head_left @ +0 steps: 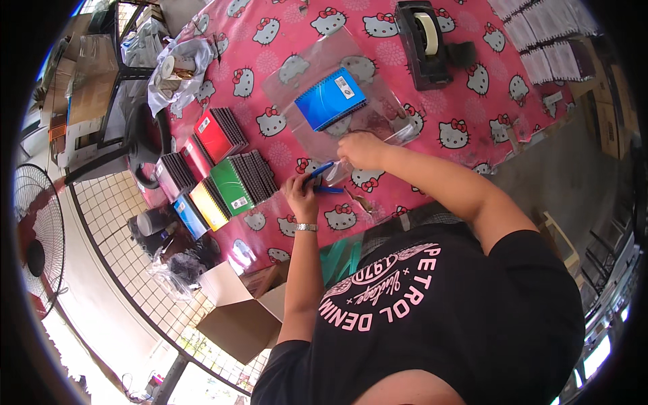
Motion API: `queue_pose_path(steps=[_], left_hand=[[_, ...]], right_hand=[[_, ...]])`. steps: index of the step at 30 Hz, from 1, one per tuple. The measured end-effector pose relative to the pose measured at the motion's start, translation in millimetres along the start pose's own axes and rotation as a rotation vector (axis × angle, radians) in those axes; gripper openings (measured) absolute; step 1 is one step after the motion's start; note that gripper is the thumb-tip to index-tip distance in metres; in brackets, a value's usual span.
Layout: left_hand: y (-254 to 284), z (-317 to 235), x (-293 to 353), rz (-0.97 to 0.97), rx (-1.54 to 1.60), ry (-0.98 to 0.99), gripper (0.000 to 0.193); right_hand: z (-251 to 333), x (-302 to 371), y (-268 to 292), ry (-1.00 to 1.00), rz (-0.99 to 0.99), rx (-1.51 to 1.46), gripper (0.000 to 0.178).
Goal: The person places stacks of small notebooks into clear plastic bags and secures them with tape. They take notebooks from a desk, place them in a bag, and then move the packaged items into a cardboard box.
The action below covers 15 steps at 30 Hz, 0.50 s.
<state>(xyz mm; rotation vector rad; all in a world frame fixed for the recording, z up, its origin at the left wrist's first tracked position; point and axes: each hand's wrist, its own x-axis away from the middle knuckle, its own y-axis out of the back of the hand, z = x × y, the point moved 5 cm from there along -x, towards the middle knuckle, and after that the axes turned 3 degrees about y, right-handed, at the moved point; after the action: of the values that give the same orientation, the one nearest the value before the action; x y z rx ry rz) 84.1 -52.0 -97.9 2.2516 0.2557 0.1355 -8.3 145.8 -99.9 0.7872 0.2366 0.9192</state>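
Note:
A small blue spiral notebook (331, 100) lies in or on a clear plastic sleeve (297, 131), on the pink patterned table cover. At the sleeve's near edge my right hand (362, 150) is closed, its fingers pinching what looks like a bit of the plastic. My left hand (300, 194) is to the left and nearer me, fingers bent round two slim blue pen-like pieces (319, 171). Those pieces spread apart toward the right; whether they are joined is hidden by my fingers.
Stacks of spiral notebooks in green (233, 185), red (214, 138) and other colours stand at the left. A black tape dispenser (426, 50) sits at the far side. More notebooks (553, 40) lie far right. An open cardboard box (239, 324) stands below the table's left edge.

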Motion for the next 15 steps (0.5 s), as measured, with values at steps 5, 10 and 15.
queue_pose_path(steps=[5, 10, 15], left_hand=[[1.5, 12.6, 9.5, 0.018, 0.002, 0.074, 0.023], [6.8, -75.4, -15.9, -0.147, -0.136, -0.118, 0.044], [-7.4, -77.4, -59.1, 0.085, -0.307, -0.255, 0.022]], right_hand=[[-4.7, -7.4, 40.9, -0.281, -0.201, -0.097, 0.018], [41.1, -6.0, 51.4, -0.046, -0.018, 0.146, 0.016], [58.4, 20.3, 86.1, 0.183, -0.46, 0.385, 0.017]])
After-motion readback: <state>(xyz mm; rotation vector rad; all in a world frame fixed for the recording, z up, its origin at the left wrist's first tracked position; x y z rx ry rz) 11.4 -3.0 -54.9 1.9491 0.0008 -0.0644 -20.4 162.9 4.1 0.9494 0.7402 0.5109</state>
